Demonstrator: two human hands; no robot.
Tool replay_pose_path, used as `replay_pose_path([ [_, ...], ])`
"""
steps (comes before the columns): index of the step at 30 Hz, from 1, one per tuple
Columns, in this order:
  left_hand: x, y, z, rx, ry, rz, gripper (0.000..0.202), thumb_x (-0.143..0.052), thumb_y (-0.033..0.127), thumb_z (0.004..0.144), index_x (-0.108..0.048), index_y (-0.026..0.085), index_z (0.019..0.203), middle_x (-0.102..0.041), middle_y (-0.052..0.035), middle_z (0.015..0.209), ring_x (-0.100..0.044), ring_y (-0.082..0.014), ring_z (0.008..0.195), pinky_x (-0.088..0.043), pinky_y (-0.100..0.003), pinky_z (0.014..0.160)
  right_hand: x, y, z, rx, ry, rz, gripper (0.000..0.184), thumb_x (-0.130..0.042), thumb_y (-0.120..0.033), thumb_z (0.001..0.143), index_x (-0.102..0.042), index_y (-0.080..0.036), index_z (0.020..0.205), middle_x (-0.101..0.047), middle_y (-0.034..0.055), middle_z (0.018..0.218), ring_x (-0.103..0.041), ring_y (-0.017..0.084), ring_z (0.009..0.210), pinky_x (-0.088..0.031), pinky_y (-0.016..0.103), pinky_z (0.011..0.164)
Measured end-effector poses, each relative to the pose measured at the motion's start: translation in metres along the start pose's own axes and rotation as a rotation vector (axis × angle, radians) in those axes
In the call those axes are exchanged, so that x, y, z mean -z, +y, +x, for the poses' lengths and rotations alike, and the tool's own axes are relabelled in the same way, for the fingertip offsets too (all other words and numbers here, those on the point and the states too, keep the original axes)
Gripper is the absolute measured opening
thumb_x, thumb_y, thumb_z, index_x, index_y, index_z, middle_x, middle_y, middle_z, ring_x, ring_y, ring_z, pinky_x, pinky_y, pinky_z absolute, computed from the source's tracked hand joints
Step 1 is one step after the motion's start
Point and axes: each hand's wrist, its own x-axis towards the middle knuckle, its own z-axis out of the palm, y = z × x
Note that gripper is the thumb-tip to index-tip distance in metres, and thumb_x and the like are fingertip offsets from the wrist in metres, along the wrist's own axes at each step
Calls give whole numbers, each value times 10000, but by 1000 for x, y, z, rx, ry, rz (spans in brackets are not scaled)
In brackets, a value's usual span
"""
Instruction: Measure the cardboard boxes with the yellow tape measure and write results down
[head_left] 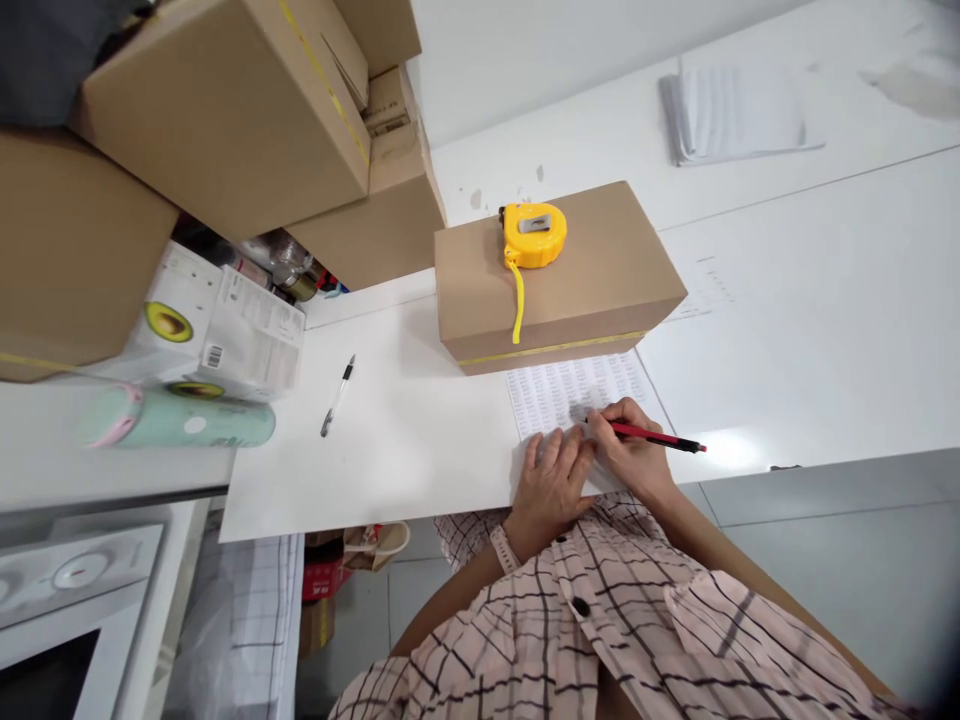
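My right hand (632, 452) grips a red-and-black pen (654, 435), its writing end at a printed sheet (547, 394) on the white tabletop (397, 430) in front of me. My left hand (551, 488) lies flat, fingers extended, over the sheet's near part. Just beyond sits a cardboard box (604, 265), a yellow tape measure (546, 250) on top.

White table (405, 450) with a cardboard box (600, 265), a printed sheet (551, 395) and a black-and-clear pen (339, 395) on top.
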Motion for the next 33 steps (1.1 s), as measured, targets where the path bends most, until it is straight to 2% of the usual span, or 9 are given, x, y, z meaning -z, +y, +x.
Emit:
replay_pose_path([
  [7,0,0,0,-7,4,16,739,-334,685,1002,-548,144,1457,-544,-126,1520,-492,-313,1361,-404,-499,1129,-1,2,-1,23,-26,-113,341,-623,-500,882,-516,-242,687,-602,-15,615,-556,156,572,-453,294,580],
  [12,0,1,1,-1,64,9,712,-323,668,1014,-586,144,1417,-566,-126,1497,-516,-305,1335,-409,-490,1125,-1,1,0,47,-42,-152,351,-611,-526,888,-530,-243,695,-592,-16,597,-552,158,556,-441,295,565],
  [17,0,1,0,-11,22,14,711,-331,670,1010,-575,153,1432,-553,-133,1508,-501,-317,1355,-406,-503,1126,-1,1,0,56,-45,-171,347,-604,-522,886,-521,-246,693,-596,-14,598,-560,163,563,-444,299,572],
  [33,3,0,-1,-1,22,-6,700,-318,642,1023,-546,142,1456,-521,-116,1540,-477,-305,1375,-384,-494,1151,-3,9,0,66,-44,-135,369,-609,-533,897,-509,-244,690,-600,-15,609,-560,163,581,-457,300,590],
])
